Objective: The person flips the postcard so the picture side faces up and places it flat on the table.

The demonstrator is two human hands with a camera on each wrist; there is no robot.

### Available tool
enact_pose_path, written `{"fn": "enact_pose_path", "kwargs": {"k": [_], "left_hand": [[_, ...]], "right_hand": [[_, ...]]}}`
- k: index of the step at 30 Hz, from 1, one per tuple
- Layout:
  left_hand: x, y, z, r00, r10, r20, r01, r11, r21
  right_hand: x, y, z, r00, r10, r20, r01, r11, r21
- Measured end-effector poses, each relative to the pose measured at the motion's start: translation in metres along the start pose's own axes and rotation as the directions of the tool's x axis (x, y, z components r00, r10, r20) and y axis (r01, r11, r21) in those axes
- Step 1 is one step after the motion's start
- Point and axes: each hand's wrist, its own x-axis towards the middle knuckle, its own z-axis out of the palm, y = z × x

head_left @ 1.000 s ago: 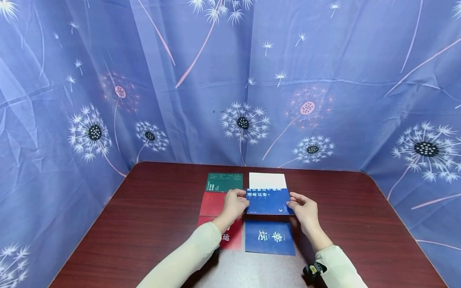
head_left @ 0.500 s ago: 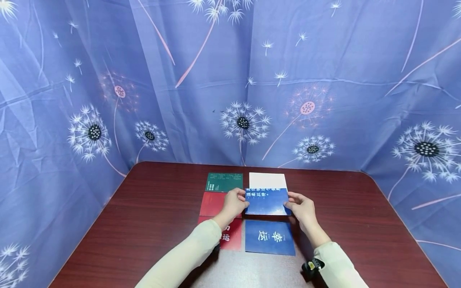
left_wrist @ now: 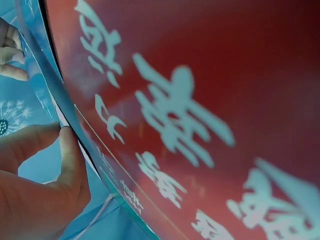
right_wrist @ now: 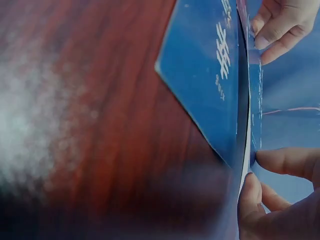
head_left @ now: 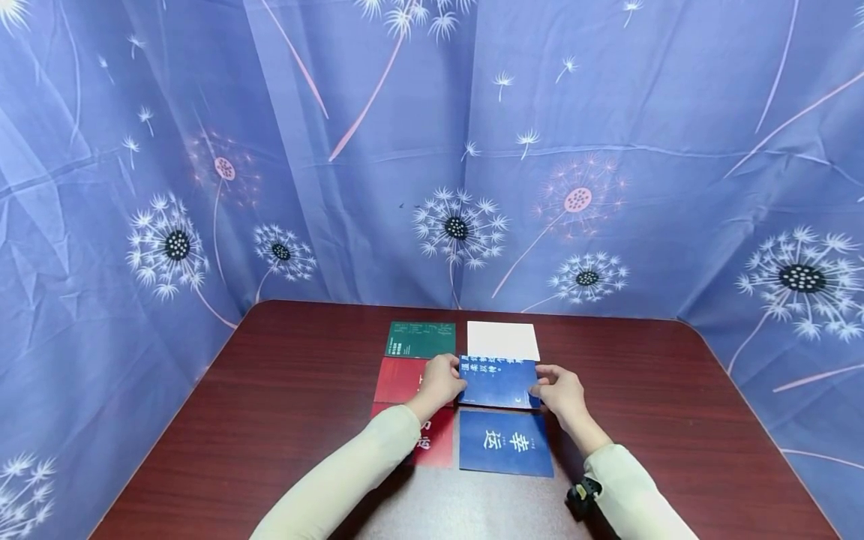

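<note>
Between both hands is a blue card [head_left: 499, 384] with white characters along its far edge. My left hand [head_left: 442, 381] pinches its left edge with thumb and fingers, partly covering the red cards beneath. My right hand [head_left: 562, 391] pinches the right edge; in the right wrist view its thumb and fingertip meet at the rim of the blue card [right_wrist: 256, 115]. Just beyond, a white card [head_left: 502, 340] is overlapped by the held card. Nearer the person lies a second blue card [head_left: 506, 442] with two large white characters, sideways on.
To the left, a column holds a green card [head_left: 421, 340], a red card [head_left: 398, 380] and another red card [head_left: 439, 446] with white characters. They lie on a dark red wooden table [head_left: 283, 420]. A blue dandelion-print curtain [head_left: 364, 225] surrounds the table's back and sides.
The held blue card has come slightly toward the person and down, so more of the white card shows. The right hand has shifted a little left with it. The other cards stay put.
</note>
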Motion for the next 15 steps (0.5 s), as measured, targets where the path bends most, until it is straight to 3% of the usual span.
{"fn": "enact_pose_path", "kwargs": {"k": [15], "left_hand": [[-0.0024,0.0031,0.0039,1.0,-0.022,0.008,0.021,0.997,0.08]], "right_hand": [[0.0037,0.0049,0.0015,1.0,-0.002,0.01,0.002,0.999,-0.04]]}}
